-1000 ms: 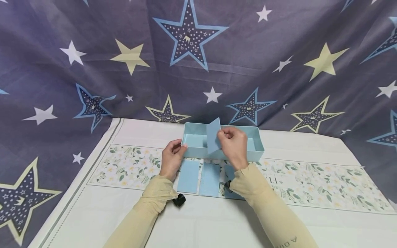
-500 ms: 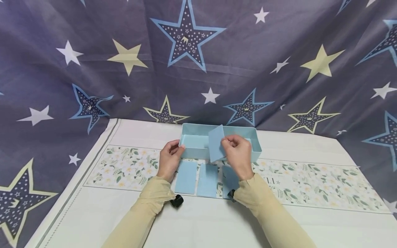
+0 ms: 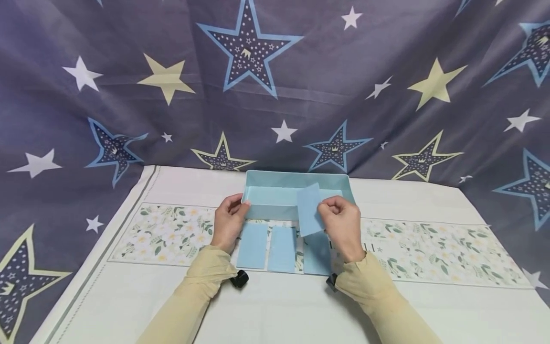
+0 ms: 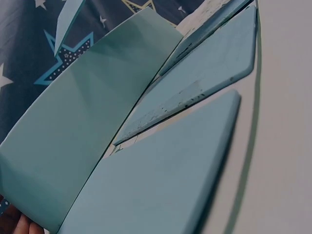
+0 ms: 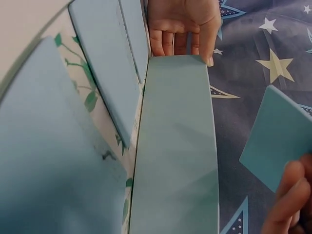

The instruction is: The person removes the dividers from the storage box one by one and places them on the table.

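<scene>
A long light-blue open box [image 3: 270, 211] stands at the back of the table. My left hand [image 3: 227, 222] grips its left end, thumb on the rim and fingers against the end wall, as the right wrist view shows. My right hand [image 3: 343, 224] pinches a flat blue panel [image 3: 309, 210] by its right edge. That panel is tilted in front of the box's right part. Three similar panels lie flat before the box: a left panel [image 3: 252, 246], a middle panel [image 3: 281, 249] and a right panel [image 3: 317, 255]. Dark specks mark the middle one's edge in the left wrist view.
A white tablecloth [image 3: 275, 310] with a floral printed band [image 3: 172, 234] covers the table. Directly behind the box hangs a dark curtain [image 3: 180, 129] with stars. Each sleeve has a small black device at the wrist, such as the left device [image 3: 239, 278].
My right hand has brought the held panel from above the box's inside toward me and lower, past its front wall. My left hand stays on the box's left end. The head view has shifted slightly.
</scene>
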Demonstrator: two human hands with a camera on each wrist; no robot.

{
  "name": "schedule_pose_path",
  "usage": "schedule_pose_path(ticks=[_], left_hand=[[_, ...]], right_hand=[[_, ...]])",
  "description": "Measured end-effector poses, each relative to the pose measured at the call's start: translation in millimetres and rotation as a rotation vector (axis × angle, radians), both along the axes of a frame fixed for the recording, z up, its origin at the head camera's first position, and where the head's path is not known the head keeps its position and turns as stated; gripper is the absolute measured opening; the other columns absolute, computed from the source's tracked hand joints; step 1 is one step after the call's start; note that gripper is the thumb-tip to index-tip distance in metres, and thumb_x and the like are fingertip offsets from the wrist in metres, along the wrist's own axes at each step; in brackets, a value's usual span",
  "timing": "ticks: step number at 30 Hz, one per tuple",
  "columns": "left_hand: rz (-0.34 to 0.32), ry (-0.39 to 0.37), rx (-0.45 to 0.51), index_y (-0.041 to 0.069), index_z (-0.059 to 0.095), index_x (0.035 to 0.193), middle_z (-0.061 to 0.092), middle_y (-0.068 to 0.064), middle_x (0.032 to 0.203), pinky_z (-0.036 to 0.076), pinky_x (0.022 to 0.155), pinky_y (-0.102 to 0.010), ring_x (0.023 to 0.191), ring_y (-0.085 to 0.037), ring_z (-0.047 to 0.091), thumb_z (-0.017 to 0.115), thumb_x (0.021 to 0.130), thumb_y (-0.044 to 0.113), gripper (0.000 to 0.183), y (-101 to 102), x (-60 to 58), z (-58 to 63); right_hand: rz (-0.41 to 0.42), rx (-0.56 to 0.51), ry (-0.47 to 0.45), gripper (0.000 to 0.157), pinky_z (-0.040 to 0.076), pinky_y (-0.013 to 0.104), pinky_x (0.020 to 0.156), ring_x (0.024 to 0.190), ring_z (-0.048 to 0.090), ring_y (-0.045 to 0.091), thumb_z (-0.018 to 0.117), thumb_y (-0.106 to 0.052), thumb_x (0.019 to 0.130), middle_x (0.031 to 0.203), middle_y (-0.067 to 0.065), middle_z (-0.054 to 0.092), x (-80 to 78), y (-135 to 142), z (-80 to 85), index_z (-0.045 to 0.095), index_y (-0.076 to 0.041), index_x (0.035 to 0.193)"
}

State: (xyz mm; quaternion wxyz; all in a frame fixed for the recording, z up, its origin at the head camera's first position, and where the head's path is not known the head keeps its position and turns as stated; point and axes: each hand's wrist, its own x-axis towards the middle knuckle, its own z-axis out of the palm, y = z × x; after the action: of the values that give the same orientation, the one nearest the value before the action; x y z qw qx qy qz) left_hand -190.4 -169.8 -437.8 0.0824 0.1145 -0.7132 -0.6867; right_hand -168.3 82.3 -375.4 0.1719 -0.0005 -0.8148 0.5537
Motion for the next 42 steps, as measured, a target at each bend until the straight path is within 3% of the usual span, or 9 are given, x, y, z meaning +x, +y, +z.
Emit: schedule_pose_path(ticks=[12, 22, 42], left_hand=[[0.017, 0.006, -0.026, 0.011, 0.058, 0.125, 0.057, -0.008, 0.122, 0.047, 0.092, -0.037, 0.109, -0.019, 0.057, 0.067, 0.091, 0.025, 0.038, -3, -0.5, 2.1], [0.014, -0.014, -0.021, 0.011, 0.057, 0.126, 0.056, -0.008, 0.123, 0.047, 0.093, -0.038, 0.111, -0.02, 0.057, 0.065, 0.092, 0.023, 0.037, -1, 0.4, 3.4], [0.006, -0.036, -0.04, 0.009, 0.056, 0.128, 0.056, -0.008, 0.123, 0.047, 0.093, -0.038, 0.111, -0.019, 0.056, 0.065, 0.092, 0.024, 0.04, 1, -1.2, 3.1]], right_hand=[[-0.019, 0.002, -0.048, 0.011, 0.048, 0.036, 0.036, 0.043, 0.053, 0.02, 0.057, -0.005, 0.082, 0.054, 0.008, 0.053, 13.5, 19, 4.7, 0.066, -0.003, 0.076], [-0.073, 0.04, -0.058, 0.011, 0.036, 0.026, 0.036, 0.041, 0.043, 0.016, 0.059, -0.006, 0.08, 0.053, 0.006, 0.049, 21.1, 35, -0.7, 0.065, -0.007, 0.072], [-0.127, 0.137, -0.149, 0.01, 0.044, 0.029, 0.041, 0.046, 0.048, 0.02, 0.057, -0.007, 0.08, 0.054, 0.006, 0.049, 32.8, 58, -10.6, 0.063, -0.005, 0.072]])
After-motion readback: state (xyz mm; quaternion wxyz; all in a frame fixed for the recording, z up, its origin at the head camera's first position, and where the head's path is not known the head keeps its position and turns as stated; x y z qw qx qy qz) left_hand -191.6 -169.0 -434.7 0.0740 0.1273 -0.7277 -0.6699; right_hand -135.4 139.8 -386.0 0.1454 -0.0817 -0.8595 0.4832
